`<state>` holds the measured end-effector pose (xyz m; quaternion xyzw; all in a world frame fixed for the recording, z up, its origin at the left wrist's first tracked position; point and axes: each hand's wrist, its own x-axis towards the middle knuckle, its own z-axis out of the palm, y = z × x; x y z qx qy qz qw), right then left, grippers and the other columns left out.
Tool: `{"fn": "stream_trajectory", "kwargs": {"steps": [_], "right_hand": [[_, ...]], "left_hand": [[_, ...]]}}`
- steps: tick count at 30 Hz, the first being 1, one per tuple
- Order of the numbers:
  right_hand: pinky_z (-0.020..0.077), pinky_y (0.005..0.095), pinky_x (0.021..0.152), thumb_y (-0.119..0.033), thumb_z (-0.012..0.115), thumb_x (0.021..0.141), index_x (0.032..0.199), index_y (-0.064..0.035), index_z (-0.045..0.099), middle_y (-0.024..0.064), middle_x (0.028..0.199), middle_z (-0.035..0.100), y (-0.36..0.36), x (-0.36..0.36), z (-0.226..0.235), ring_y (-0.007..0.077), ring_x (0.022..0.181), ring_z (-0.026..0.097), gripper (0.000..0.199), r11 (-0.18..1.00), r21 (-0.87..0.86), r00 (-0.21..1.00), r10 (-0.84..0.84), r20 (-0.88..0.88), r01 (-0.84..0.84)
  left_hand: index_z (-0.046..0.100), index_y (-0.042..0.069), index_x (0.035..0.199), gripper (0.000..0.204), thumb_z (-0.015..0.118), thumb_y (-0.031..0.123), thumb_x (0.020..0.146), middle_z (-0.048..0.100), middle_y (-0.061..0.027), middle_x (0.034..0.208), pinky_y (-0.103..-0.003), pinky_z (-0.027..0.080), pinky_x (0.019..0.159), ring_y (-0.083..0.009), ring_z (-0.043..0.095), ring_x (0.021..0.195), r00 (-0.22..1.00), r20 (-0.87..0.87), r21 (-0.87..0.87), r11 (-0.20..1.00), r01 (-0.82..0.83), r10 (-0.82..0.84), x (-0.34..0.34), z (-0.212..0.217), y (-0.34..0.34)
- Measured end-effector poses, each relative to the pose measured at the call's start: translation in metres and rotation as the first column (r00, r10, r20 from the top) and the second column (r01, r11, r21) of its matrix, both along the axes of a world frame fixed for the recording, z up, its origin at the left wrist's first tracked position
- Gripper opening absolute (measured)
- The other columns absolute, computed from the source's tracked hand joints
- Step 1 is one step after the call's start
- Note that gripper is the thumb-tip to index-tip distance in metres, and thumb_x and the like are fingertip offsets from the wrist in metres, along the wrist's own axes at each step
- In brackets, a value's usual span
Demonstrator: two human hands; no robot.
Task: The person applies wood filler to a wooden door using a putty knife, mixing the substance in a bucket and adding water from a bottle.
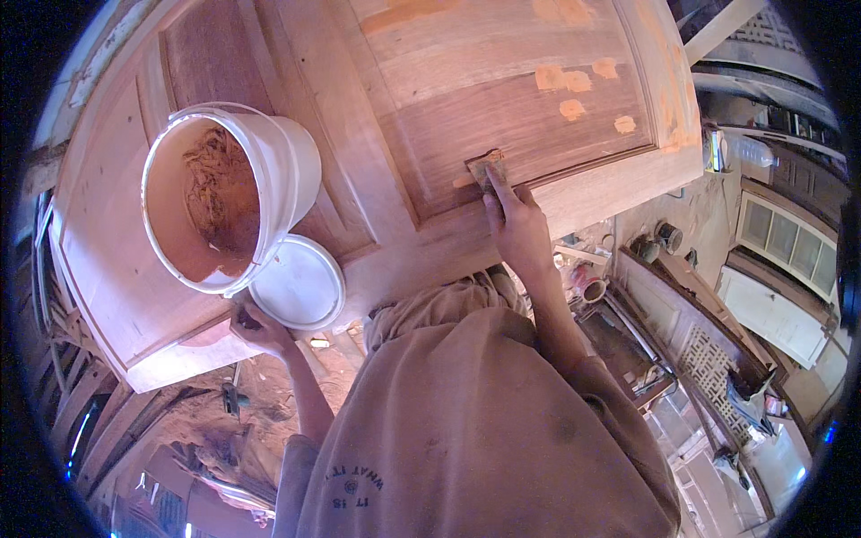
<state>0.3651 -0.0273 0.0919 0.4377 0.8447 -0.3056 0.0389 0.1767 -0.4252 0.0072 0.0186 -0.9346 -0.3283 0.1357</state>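
Observation:
A wooden panel door point(359, 108) lies flat before me, with orange filler patches point(563, 79) at its right side. My right hand point(522, 229) grips a small flat scraper point(487, 170), its blade against the lower part of the right-hand panel near a small orange smear. On the door's left stands a white bucket point(291, 170), open at the top, with reddish-brown material point(220, 193) inside. A round white lid point(300, 285) sits beside it. Close to the bucket's near rim and the lid, my left hand point(262, 332) has its fingers closed; what they hold is hidden.
Below the door's right edge are a reddish can point(589, 285) and a dark round tin point(668, 236). Carved and panelled wood pieces point(713, 377) lean at the right, near a white-framed paned piece point(789, 235). Timber strips point(90, 408) stand at the lower left.

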Motion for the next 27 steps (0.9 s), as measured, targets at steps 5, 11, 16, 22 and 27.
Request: {"fn": "stream_trajectory", "kwargs": {"steps": [5,11,16,22,27], "right_hand": [[0.0514,0.052,0.068,-0.017,0.059,0.095,0.137,-0.0139,0.055,0.0268,0.085,0.061,-0.005,0.001,-0.006,0.0461,0.075,0.063,0.043,0.996,0.077,0.996,0.03,0.08,-0.036],[0.0511,0.0522,0.067,-0.017,0.061,0.093,0.135,-0.011,0.057,0.0272,0.084,0.062,0.02,0.004,-0.005,0.0451,0.073,0.064,0.042,0.987,0.155,0.998,0.047,0.031,-0.051],[0.051,0.0501,0.067,-0.015,0.06,0.093,0.134,-0.0098,0.057,0.0277,0.084,0.063,0.035,0.015,0.009,0.0444,0.074,0.063,0.042,0.988,0.12,0.995,0.094,0.042,-0.099],[0.0511,0.0485,0.069,-0.013,0.06,0.092,0.136,-0.0104,0.056,0.0282,0.084,0.063,0.042,0.033,-0.004,0.0431,0.075,0.064,0.045,0.984,0.153,0.996,0.089,0.001,-0.088],[0.051,0.0478,0.068,-0.011,0.061,0.091,0.137,-0.0093,0.055,0.0283,0.083,0.063,0.054,0.03,-0.006,0.0433,0.074,0.064,0.046,0.983,0.163,0.995,0.088,-0.036,-0.081]], "left_hand": [[0.061,-0.003,0.108,0.025,0.062,0.018,0.095,0.06,-0.0155,0.104,-0.036,0.051,0.072,-0.0243,0.061,0.084,0.998,-0.036,0.001,0.999,0.042,-0.042,0.0,-0.004,-0.008],[0.061,-0.003,0.107,0.024,0.061,0.018,0.096,0.061,-0.0158,0.103,-0.036,0.05,0.074,-0.0252,0.06,0.088,0.999,-0.024,0.001,0.999,0.038,-0.038,0.002,0.001,-0.002],[0.061,-0.003,0.106,0.023,0.061,0.018,0.095,0.06,-0.0161,0.101,-0.038,0.049,0.075,-0.0263,0.059,0.087,0.999,-0.039,-0.017,1.0,0.024,-0.025,0.003,-0.001,-0.007],[0.061,-0.004,0.105,0.027,0.062,0.021,0.095,0.06,-0.0153,0.1,-0.037,0.049,0.073,-0.0257,0.058,0.084,0.998,-0.053,0.02,0.999,0.026,-0.025,-0.001,-0.005,-0.008],[0.061,-0.005,0.106,0.027,0.062,0.021,0.095,0.06,-0.0155,0.101,-0.037,0.05,0.073,-0.0253,0.059,0.084,0.999,-0.033,0.011,1.0,0.011,-0.011,-0.002,-0.011,-0.014]]}}
